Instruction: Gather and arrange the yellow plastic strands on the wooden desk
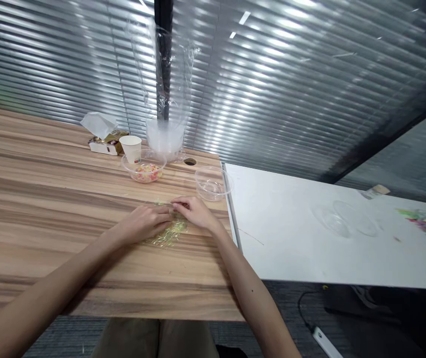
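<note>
Item 1. Loose heap of shiny, translucent yellow-green shreds [170,234]: on the wood-grain counter [41,194] before you, beneath and between your hands, partly hidden by fingers.

Item 2. Your left hand [148,223]: palm down at the heap's left side, fingers together and slightly bent; whether they grip strands or merely press on them, I cannot tell.

Item 3. Your right hand [194,211]: at the heap's upper right, thumb and forefinger close together at the tips, little gap showing; what lies between them, if anything, is too small to tell.

Handling, as judged: very light, springy, probably slick like thin film; single strands likely slide, tangle or cling to your skin. Best hold: a gathered bunch through the thick middle, with flat fingertips from both sides; a pinch at the loose ends may draw out only a few strands.

Item 4. Round, clear plastic bowl of small pink, orange and yellow pieces [148,173]: beyond your left hand.

Item 5. White paper cup [131,148]: at that bowl's left; inside or behind, I cannot tell.

Item 6. Round, clear plastic bowl with a wide rim [213,190]: just beyond your right hand, near the counter's right edge.

Item 7. Stack of translucent plastic containers in a clear bag [165,136]: at the back, by the blinds.
</note>
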`<state>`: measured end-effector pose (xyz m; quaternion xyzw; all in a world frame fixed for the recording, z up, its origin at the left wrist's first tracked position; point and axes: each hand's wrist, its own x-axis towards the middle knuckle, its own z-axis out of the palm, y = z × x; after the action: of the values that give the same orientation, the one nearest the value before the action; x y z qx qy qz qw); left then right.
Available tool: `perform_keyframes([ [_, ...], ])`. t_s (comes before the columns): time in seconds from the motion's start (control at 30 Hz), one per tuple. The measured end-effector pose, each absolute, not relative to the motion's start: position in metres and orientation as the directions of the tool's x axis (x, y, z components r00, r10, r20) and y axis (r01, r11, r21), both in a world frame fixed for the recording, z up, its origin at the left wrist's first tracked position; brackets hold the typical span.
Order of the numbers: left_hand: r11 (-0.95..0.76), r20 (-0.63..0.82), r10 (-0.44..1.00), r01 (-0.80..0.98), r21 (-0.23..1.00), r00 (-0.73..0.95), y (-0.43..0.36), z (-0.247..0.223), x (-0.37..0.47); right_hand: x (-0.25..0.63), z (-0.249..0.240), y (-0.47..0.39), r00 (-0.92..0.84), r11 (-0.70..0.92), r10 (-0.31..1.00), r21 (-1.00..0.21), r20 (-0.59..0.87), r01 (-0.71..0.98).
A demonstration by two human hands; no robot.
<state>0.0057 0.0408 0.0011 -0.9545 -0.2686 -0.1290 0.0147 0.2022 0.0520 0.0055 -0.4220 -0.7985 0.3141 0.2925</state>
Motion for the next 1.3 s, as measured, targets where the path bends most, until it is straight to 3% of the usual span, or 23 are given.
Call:
perform_keyframes([
  [0.87, -0.85, 0.236, 0.523, 0.523, 0.064, 0.819, 0.0423, -0.0028, 0.0047, 0.2056, 0.0035, 0.0554, -0.561, 0.465, 0.812, -0.758, 0.159, 0.458],
  [1.3, -0.8, 0.15, 0.6, 0.591, 0.104, 0.786, 0.0419, 0.0004, 0.0035, 0.2069, 0.0021, 0.0563, -0.584, 0.469, 0.797, -0.766, 0.153, 0.439],
])
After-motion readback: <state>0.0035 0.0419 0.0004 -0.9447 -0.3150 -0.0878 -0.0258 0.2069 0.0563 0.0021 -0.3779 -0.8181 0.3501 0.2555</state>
